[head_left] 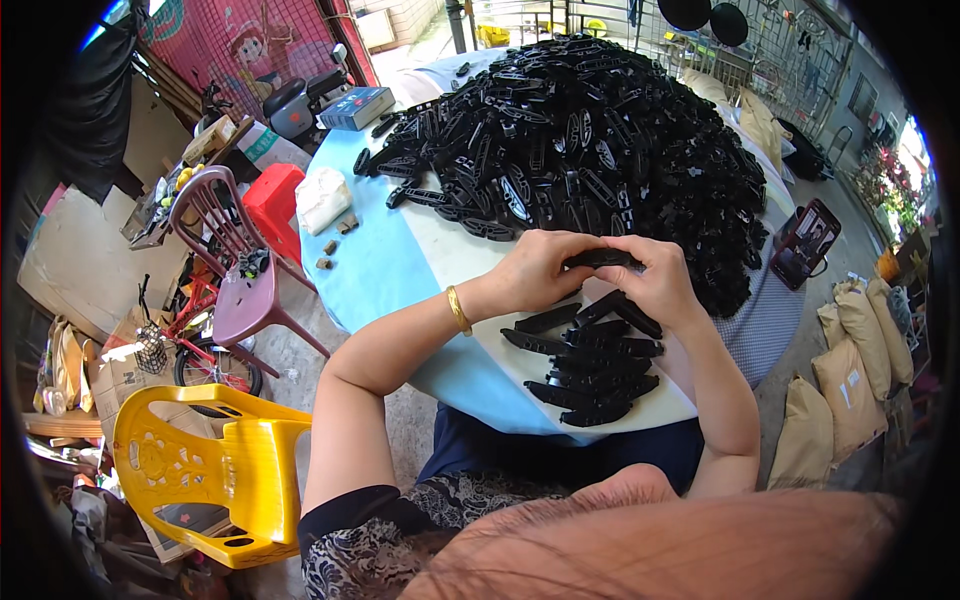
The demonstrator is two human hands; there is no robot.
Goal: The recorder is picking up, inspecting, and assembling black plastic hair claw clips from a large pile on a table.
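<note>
Both hands meet over the counter (400, 270), each closed on one end of a flat black strip (600, 258): the left hand (535, 270) pinches its left end, the right hand (655, 280) its right. The strip looks like light, stiff moulded plastic, best held by the ends. A small batch of strips (590, 365) lies just below the hands; a large heap (580, 140) rises beyond them.
</note>
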